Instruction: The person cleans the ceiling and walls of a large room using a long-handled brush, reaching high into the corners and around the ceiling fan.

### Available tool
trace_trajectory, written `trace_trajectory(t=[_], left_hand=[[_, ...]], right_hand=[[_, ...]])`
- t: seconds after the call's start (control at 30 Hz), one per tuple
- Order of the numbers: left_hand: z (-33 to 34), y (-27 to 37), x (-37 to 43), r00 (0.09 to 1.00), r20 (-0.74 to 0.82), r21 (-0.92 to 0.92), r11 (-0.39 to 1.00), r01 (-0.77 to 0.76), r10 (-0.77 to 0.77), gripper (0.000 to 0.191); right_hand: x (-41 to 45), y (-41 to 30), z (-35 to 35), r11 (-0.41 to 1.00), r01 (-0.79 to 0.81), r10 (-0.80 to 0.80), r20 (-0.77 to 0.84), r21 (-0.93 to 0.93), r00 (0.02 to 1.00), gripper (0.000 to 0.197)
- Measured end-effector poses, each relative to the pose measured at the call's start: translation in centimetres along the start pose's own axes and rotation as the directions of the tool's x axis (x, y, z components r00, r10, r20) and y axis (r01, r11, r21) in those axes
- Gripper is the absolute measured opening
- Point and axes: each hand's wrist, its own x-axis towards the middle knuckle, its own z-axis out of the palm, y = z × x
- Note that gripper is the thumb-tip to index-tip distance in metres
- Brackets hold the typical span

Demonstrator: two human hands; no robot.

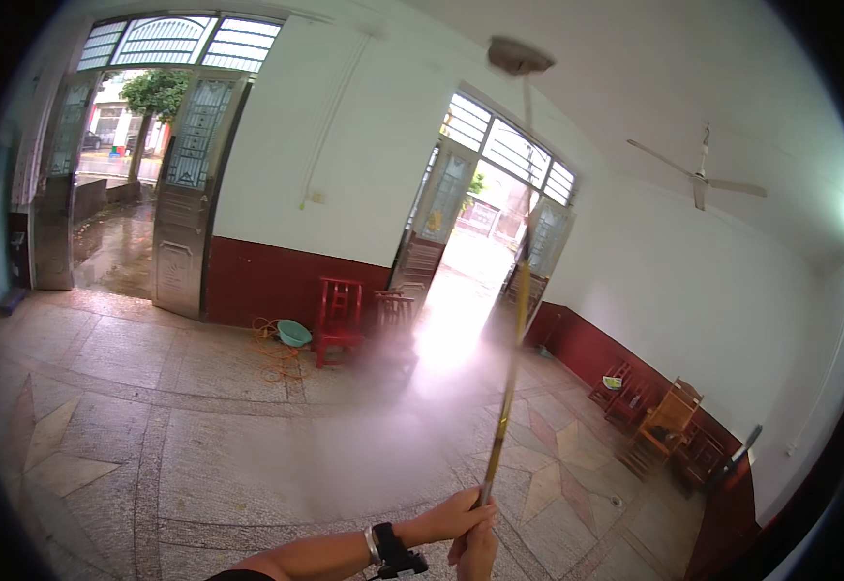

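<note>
A long pole (513, 363) rises from both hands towards the ceiling, leaning slightly right. My left hand (458, 514), with a metal bracelet and a black strap at the wrist, is closed round its lower end. Just below it, my right hand (477, 548) also grips the pole; its lower part runs out of the picture. At the far top end is a blurred, flat brownish head (520, 56), close to where the white wall meets the ceiling. Whether it touches either surface I cannot tell.
Red wooden chairs (340, 319) stand by the wall, near a green basin (294, 332) and an orange cord (277, 363). A ceiling fan (699, 178) hangs at right. More chairs line the right wall, including a wooden armchair (672, 410). Two doorways stand open to wet ground outside.
</note>
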Motion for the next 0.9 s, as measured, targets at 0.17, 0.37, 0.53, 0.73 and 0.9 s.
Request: trace_trajectory(t=[0.17, 0.37, 0.53, 0.73, 0.9], left_hand=[[-2.9, 6.7, 1.2, 0.986, -0.006, 0.041, 0.985, -0.169, 0.169, 0.022], [-8.7, 13.4, -0.6, 0.937, -0.159, 0.092, 0.949, -0.300, 0.311, 0.023], [-14.7, 16.6, -3.3, 0.834, -0.348, 0.194, 0.903, -0.383, 0.428, 0.019], [-20.9, 13.9, -11.6, 0.688, -0.646, 0.141, 0.937, -0.318, 0.331, 0.017], [-24.0, 10.2, -19.7, 0.548, -0.816, 0.049, 0.967, -0.251, 0.183, 0.017]], right_hand=[[5.5, 4.0, 2.6, 0.988, 0.027, -0.028, 0.004, 0.152, 1.000, 0.065], [10.9, -1.7, 9.5, 0.957, 0.174, -0.196, 0.076, 0.234, 0.978, 0.062], [10.8, -12.8, 15.8, 0.849, 0.116, -0.291, 0.272, 0.515, 0.917, 0.058], [8.3, -8.9, 28.3, 0.863, 0.199, -0.432, 0.473, 0.465, 0.768, 0.045], [1.6, -8.0, 35.7, 0.856, 0.124, -0.441, 0.584, 0.502, 0.682, 0.041]])
